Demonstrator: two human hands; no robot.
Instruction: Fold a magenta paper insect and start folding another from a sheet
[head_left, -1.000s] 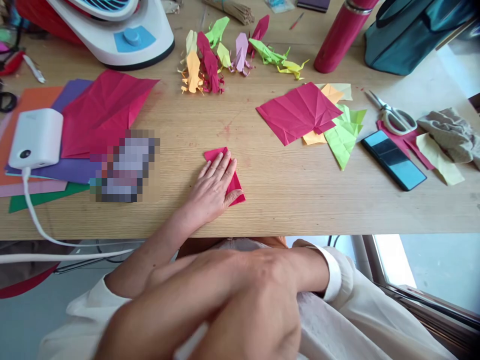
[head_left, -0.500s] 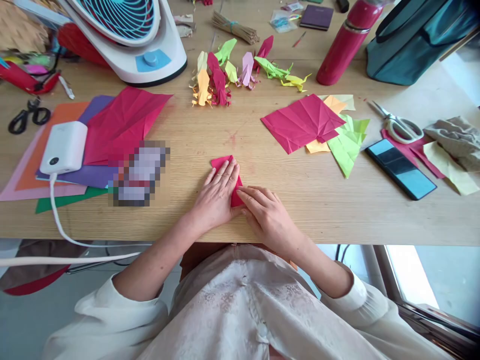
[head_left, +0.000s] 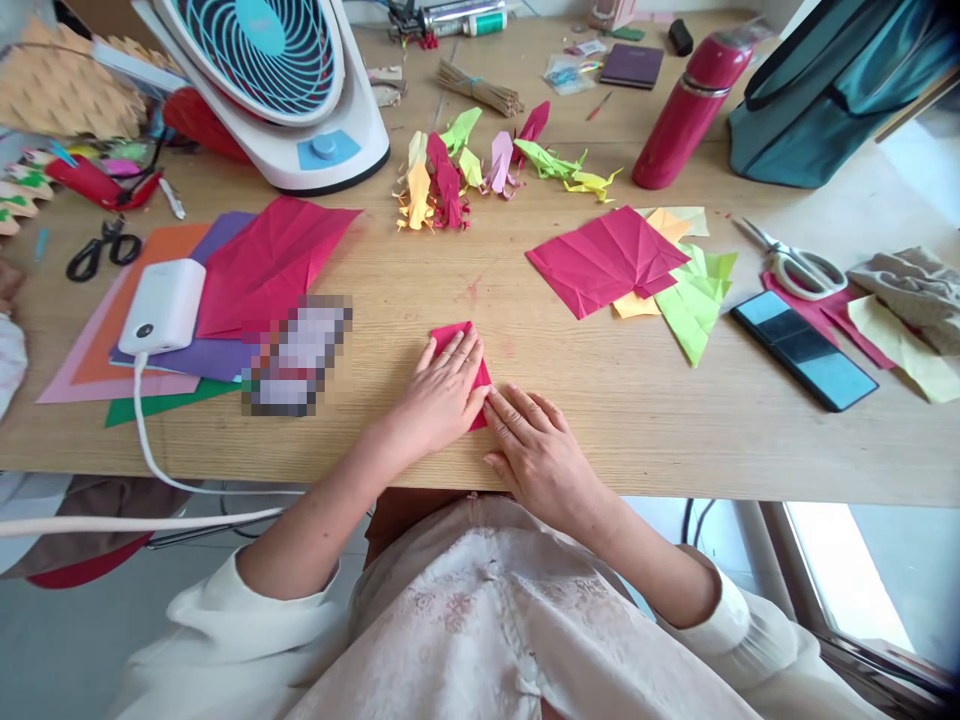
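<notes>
A small folded piece of red origami paper (head_left: 481, 374) lies on the table near its front edge. My left hand (head_left: 442, 390) rests flat across it, fingers stretched out and pointing away from me, and covers much of the paper. My right hand (head_left: 536, 445) is just to the right, with its fingers extended and fingertips at the paper's lower right edge, by my left thumb. Beyond the hands stand several folded paper figures (head_left: 448, 185) in red, orange, green, pink and yellow.
Creased red paper (head_left: 600, 262) lies over green and orange pieces on the right, near white scissors (head_left: 810, 268) and a phone (head_left: 806, 350). At left, a white power bank (head_left: 163, 305) sits on coloured sheets. A fan (head_left: 330, 150) and red bottle (head_left: 682, 125) stand farther back.
The view has shifted slightly, so the table items appear a little lower. My right fingertips have slid a bit down along the paper's edge; my left hand stays on the paper.
</notes>
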